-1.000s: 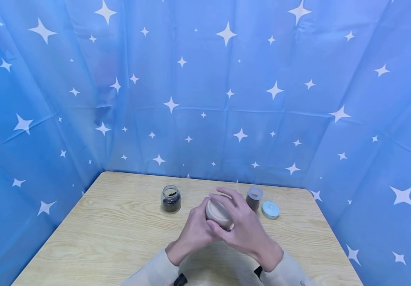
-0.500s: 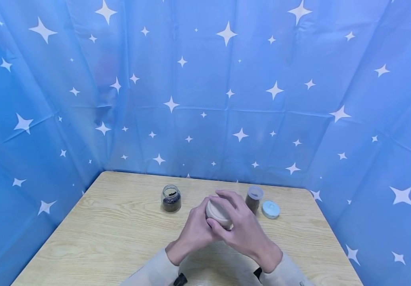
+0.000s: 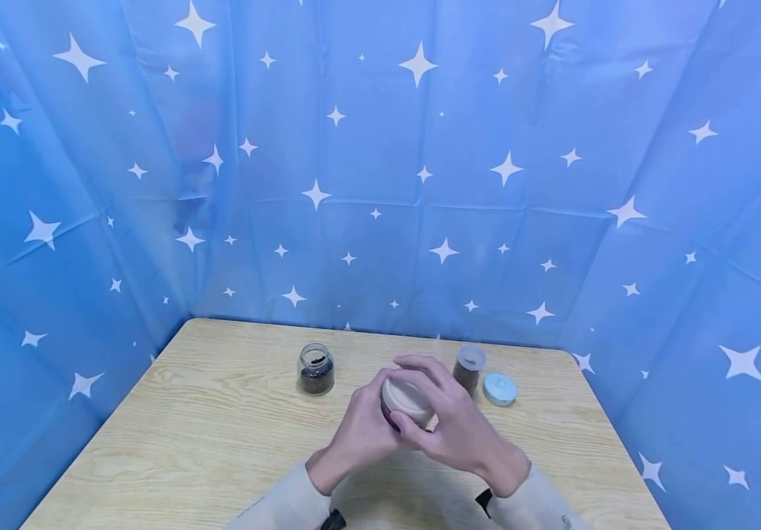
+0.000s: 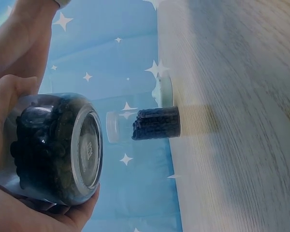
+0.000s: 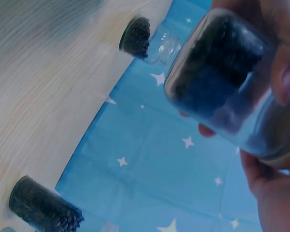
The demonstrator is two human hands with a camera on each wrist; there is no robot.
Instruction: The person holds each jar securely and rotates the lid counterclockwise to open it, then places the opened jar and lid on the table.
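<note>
A clear glass jar (image 4: 43, 150) of dark contents, topped by a pale beige lid (image 3: 409, 396), is held up over the table between both hands. My left hand (image 3: 362, 423) wraps around the jar's body. The fingers of my right hand (image 3: 456, 423) curl over the lid, thumb at its near edge. Seen from the left wrist, the jar is tipped sideways in the picture with its round base facing the camera. From the right wrist, the same jar (image 5: 215, 72) shows fingers around its body and a hand at its lid end.
An uncovered glass jar (image 3: 316, 374) with dark contents stands at the back left of the wooden table (image 3: 188, 434). Right of the hands are a narrow, dark-filled clear container (image 3: 468, 369) and a round light-blue lid (image 3: 500, 389). A blue star-patterned curtain (image 3: 380, 162) surrounds the table.
My right hand has turned and shifted slightly right on the lid. More of the jar's dark side shows below the lid. My left hand keeps its hold almost in place.
</note>
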